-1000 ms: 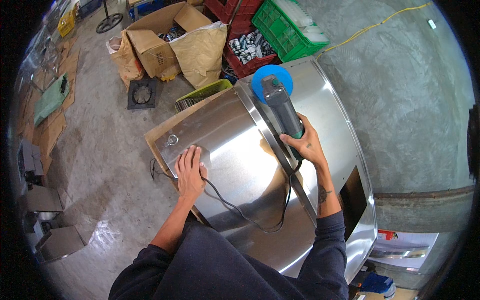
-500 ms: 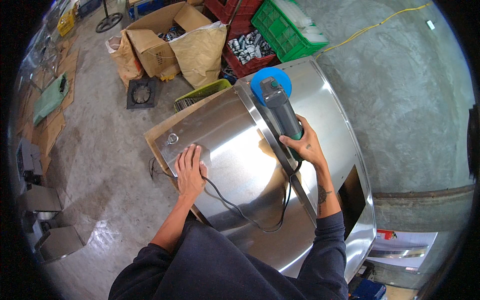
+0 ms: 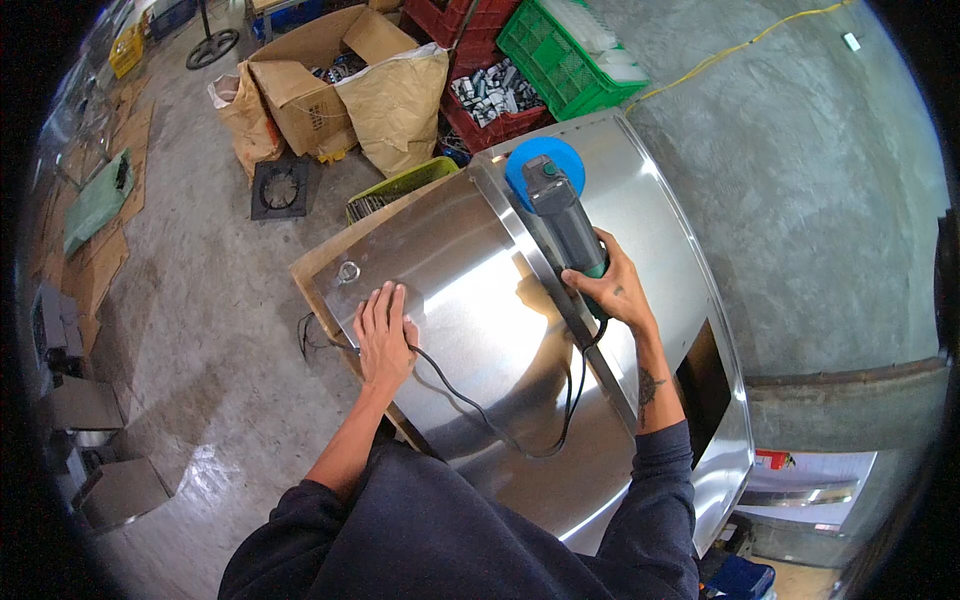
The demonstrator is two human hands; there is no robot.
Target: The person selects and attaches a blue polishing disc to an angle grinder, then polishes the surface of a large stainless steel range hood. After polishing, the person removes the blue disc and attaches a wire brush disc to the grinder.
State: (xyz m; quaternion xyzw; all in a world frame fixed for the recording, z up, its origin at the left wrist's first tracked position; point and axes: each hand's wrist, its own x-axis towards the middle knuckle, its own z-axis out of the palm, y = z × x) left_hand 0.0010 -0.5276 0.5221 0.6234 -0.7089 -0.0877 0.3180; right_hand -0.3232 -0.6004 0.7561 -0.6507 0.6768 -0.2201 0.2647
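Note:
In my right hand (image 3: 617, 290) is an angle grinder (image 3: 570, 225), dark grey with green parts, its handle wrapped by my fingers. A round blue disc (image 3: 518, 165) at the grinder's far end lies against the far part of a shiny sheet-metal body (image 3: 460, 350), beside a raised metal strip (image 3: 525, 240). My left hand (image 3: 385, 335) rests flat on the metal near its left edge, fingers stretched out. The grinder's black cord (image 3: 463, 402) loops across the metal and passes under my left hand. A small ring-shaped fitting (image 3: 348, 272) sits beyond those fingers.
Beyond the metal body stand a cardboard box (image 3: 300, 105), a tan sack (image 3: 395, 105), a green crate (image 3: 565, 65) and a red crate (image 3: 510, 125) of small metal parts. A yellow-green basket (image 3: 410, 180) touches its far edge. A yellow cable (image 3: 735, 50) crosses the floor at far right.
Almost nothing differs. The disc and grinder have shifted very slightly right in the picture, while both hands keep their places on the grinder and the metal.

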